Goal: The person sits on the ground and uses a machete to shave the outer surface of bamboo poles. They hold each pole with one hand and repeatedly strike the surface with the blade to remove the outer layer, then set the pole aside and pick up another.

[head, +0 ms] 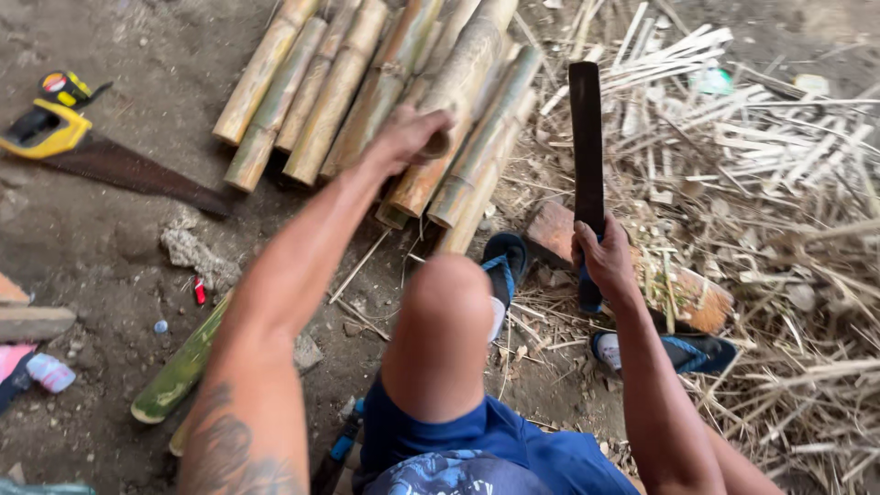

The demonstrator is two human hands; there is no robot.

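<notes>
My left hand reaches forward and closes on one bamboo pole in a pile of several cut bamboo poles lying on the dirt. My right hand grips the handle of a long dark machete, its blade pointing up and away from me. My bare knee sits between the two arms, and my feet wear blue sandals.
A yellow-handled hand saw lies at the left. A green bamboo piece rests near my left leg. A reddish wooden block sits under the machete hand. Split bamboo strips and shavings cover the ground at the right.
</notes>
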